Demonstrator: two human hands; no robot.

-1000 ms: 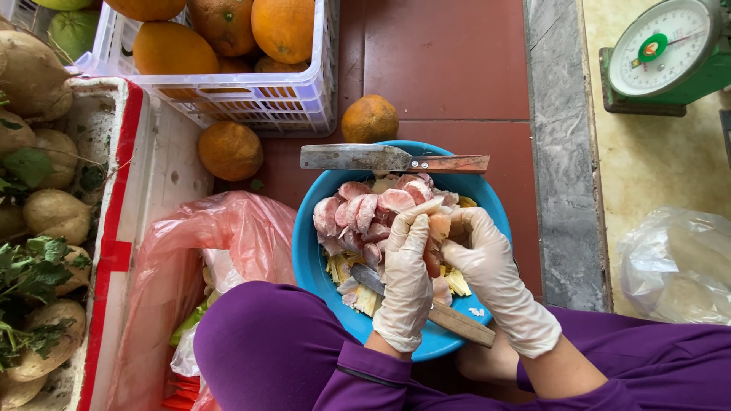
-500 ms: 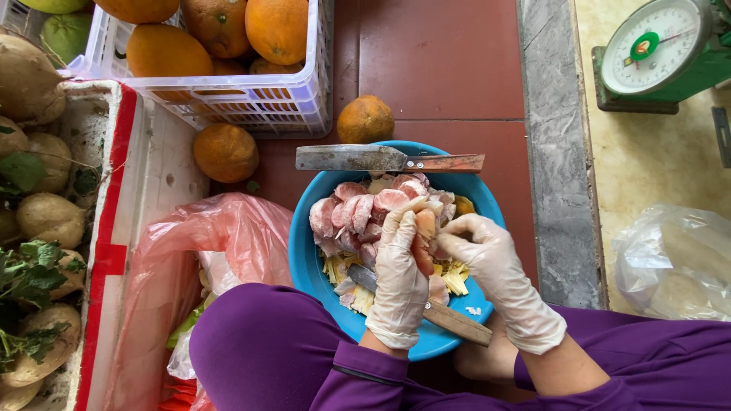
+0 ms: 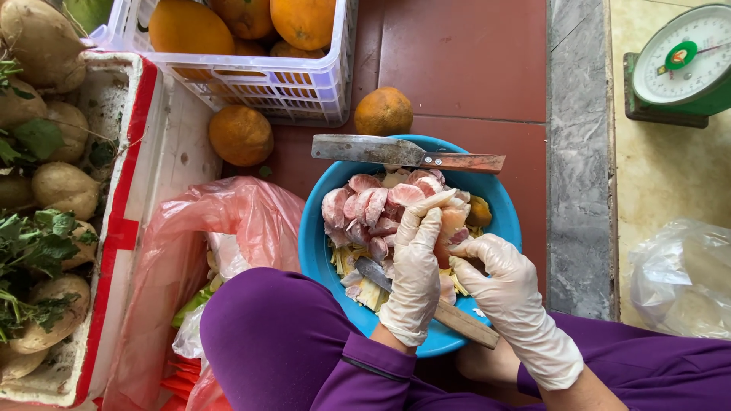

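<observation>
Head view, cleaver [image 3: 396, 153] across blue bowl [image 3: 316, 251] rim, oranges [image 3: 383, 111] nearby

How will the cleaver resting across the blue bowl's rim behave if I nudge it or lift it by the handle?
The cleaver bridges the blue bowl on its rim only, so a nudge would probably slide or tip it. Its broad metal blade looks stiff and likely blade-heavy. The wooden handle overhangs the right edge, so it seems easy to grasp.

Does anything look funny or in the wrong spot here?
Two oranges sit loose on the red floor beside the white basket instead of in it. A big knife lies balanced across the rim of the blue bowl, its handle sticking out past the edge. Nothing looks spilled or broken.
</observation>
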